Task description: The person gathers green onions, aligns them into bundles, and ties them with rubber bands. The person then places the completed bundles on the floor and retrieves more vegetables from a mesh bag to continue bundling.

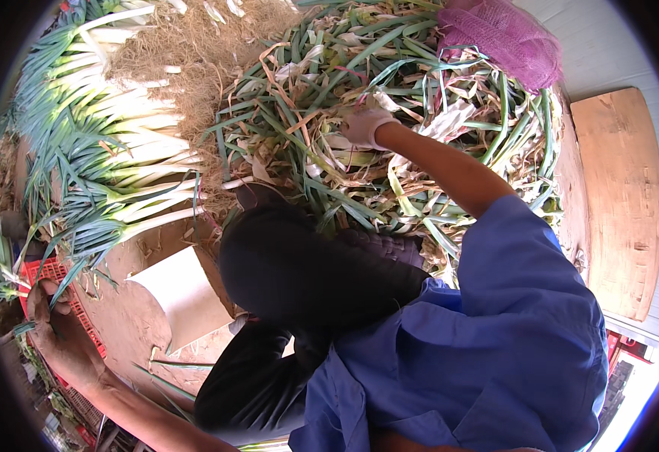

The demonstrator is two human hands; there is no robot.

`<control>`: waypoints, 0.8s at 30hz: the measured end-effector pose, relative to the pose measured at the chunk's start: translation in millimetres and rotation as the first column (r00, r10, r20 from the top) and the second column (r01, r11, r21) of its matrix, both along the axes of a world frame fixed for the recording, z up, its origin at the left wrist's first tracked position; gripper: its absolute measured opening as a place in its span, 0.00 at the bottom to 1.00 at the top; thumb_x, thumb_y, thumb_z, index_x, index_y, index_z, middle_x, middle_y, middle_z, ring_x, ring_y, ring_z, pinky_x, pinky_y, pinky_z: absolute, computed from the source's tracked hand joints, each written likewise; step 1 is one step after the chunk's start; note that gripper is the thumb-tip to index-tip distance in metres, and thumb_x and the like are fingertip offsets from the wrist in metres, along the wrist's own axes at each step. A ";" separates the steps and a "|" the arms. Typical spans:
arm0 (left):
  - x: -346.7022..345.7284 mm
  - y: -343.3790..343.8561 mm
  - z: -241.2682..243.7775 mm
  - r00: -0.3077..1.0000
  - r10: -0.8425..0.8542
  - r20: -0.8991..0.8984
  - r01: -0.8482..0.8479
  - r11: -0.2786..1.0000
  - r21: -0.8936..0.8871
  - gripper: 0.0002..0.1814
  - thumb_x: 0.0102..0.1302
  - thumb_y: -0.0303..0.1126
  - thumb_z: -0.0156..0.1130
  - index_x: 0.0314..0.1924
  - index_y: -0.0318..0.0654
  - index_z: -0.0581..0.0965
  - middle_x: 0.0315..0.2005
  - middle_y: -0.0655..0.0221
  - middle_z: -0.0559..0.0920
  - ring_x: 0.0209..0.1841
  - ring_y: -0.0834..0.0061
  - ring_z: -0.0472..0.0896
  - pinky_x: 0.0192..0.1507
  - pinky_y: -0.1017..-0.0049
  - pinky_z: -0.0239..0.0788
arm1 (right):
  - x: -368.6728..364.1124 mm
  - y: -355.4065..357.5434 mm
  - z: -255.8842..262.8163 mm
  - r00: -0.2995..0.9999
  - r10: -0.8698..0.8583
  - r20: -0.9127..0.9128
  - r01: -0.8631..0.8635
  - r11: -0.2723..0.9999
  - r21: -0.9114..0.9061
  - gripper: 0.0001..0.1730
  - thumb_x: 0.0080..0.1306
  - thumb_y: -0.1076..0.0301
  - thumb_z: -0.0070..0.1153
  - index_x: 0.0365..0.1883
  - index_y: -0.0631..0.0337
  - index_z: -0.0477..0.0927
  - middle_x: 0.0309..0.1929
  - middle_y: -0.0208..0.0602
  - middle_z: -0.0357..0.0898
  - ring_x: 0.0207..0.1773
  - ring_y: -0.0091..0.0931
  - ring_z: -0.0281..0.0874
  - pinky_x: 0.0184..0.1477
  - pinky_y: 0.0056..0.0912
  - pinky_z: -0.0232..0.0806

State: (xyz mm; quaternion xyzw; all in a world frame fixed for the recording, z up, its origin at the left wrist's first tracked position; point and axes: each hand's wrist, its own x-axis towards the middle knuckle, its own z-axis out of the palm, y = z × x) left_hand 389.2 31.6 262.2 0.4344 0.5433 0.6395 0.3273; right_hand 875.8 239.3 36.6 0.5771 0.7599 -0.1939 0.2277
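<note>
My right hand [366,127], in a pale glove, reaches into a large heap of green and dry onion leaves [329,169]. Its fingers look curled among leaves and thin pink string; whether it grips any is unclear. At the far left, my bare left hand [61,322] is beside a red plastic crate [83,316], its fingers bent near a green onion stalk [10,277]. A green leaf crosses the fingers, and I cannot tell if they hold it. Many long green onions [137,141] lie in a row at upper left, white stems pointing right, roots massed beside them.
A pink-purple mesh sack [504,42] lies at the heap's upper right edge. A wooden board [620,198] stands by the pale wall at right. A cream-coloured sheet or panel [179,294] lies between the crate and my dark-trousered knee. Loose leaves lie below it.
</note>
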 end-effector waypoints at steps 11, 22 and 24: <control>-10.0 -13.5 13.1 0.997 -0.074 -0.010 0.074 0.997 0.006 0.13 0.72 0.33 0.52 0.46 0.32 0.78 0.38 0.70 0.79 0.40 0.78 0.73 0.47 0.76 0.62 | -47.2 94.1 203.5 0.073 -0.258 -0.963 -0.261 0.927 -0.268 0.13 0.72 0.69 0.44 0.44 0.62 0.82 0.34 0.43 0.84 0.25 0.22 0.78 0.21 0.23 0.70; -0.3 -23.1 15.1 0.997 0.059 -0.053 -0.057 0.997 0.050 0.12 0.69 0.35 0.56 0.42 0.34 0.78 0.34 0.72 0.77 0.36 0.79 0.72 0.44 0.77 0.60 | -32.5 109.8 270.5 -0.108 -0.507 -0.855 -0.452 0.791 -0.412 0.18 0.76 0.64 0.40 0.57 0.64 0.71 0.37 0.43 0.76 0.34 0.27 0.76 0.30 0.27 0.69; 10.5 -20.5 14.7 0.992 0.119 -0.052 -0.117 0.992 0.045 0.11 0.69 0.35 0.56 0.40 0.34 0.78 0.32 0.73 0.76 0.35 0.80 0.71 0.42 0.78 0.59 | -23.7 109.9 265.4 -0.047 -0.554 -0.831 -0.326 0.795 -0.511 0.18 0.74 0.65 0.42 0.55 0.66 0.74 0.35 0.42 0.78 0.29 0.25 0.74 0.26 0.25 0.67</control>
